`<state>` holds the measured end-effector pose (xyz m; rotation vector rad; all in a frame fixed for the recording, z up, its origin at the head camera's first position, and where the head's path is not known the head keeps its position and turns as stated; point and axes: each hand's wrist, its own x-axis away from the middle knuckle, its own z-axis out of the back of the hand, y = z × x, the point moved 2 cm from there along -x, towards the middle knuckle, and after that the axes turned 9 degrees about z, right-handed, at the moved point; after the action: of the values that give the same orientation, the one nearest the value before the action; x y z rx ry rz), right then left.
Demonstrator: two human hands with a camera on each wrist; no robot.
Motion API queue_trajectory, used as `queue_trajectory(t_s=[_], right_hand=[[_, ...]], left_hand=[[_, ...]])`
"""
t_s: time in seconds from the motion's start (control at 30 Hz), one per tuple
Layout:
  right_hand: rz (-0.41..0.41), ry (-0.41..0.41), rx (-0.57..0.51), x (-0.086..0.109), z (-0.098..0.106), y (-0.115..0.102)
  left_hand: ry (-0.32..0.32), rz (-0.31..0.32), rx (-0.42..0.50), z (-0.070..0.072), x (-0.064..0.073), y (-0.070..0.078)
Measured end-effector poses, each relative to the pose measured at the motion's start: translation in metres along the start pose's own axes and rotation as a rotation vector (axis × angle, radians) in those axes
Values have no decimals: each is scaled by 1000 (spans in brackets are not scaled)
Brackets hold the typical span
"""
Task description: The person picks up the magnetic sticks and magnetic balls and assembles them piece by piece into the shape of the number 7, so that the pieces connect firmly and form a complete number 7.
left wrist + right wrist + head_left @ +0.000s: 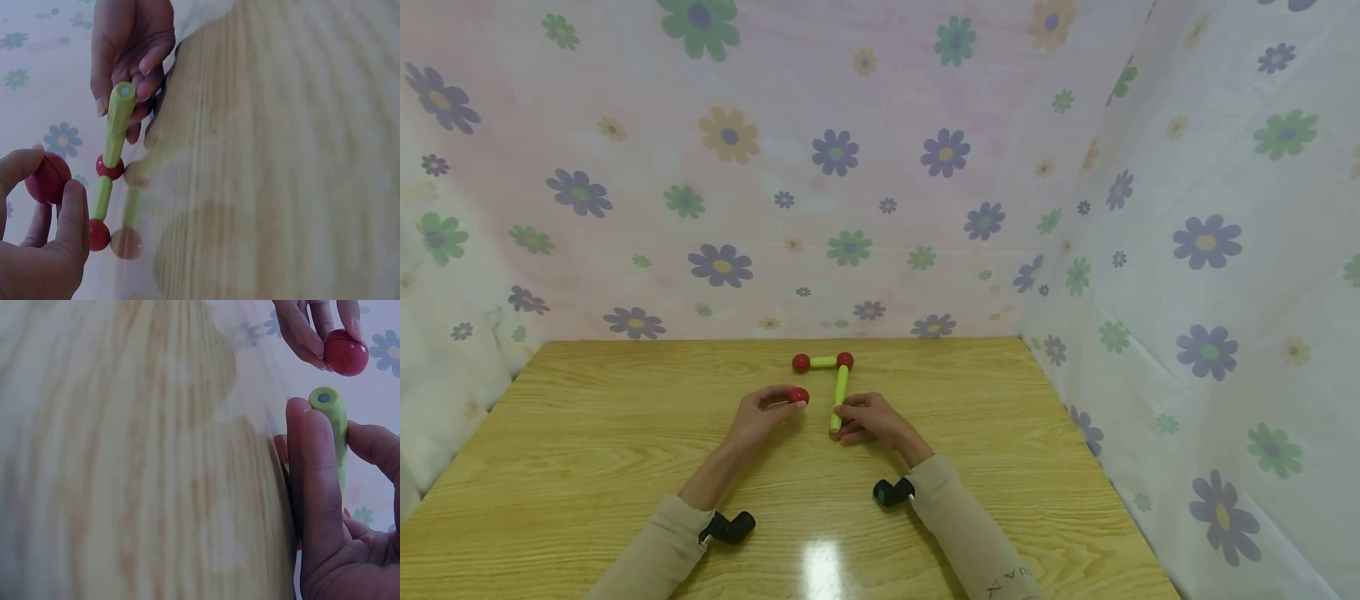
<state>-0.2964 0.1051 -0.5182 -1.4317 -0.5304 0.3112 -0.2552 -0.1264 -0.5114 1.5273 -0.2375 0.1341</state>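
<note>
My left hand [762,417] pinches a red ball [799,397] between thumb and fingertips, just left of the near end of a long yellow-green rod [841,385]. A seam runs around this ball [49,179] in the left wrist view. My right hand [877,419] grips the long rod near that end, thumb on one side and fingers on the other. The rod's round end face [324,398] shows a grey disc in the right wrist view. At its far end sits a corner ball [846,360], joined by a shorter green rod [823,362] to another red ball [801,362].
A wood-grain table [587,433] lies under both hands, its far edge a little beyond the balls. Flower-printed cloth [850,200] hangs behind it and on both sides. Black wrist cameras [730,527] are strapped at both sleeves.
</note>
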Motion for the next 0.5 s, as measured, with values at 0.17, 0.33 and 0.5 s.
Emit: queue_trajectory(t_s=[0.17,0.33,0.5], right_hand=[[2,-17,-3,-1,1,1],[-2,-30,-2,-1,2,2],[-9,-36,4,-1,4,3]], left_hand=[[-50,14,-27,-9,7,-6],[-81,26,-39,-19,13,-11],[-35,11,-53,-26,18,-15]])
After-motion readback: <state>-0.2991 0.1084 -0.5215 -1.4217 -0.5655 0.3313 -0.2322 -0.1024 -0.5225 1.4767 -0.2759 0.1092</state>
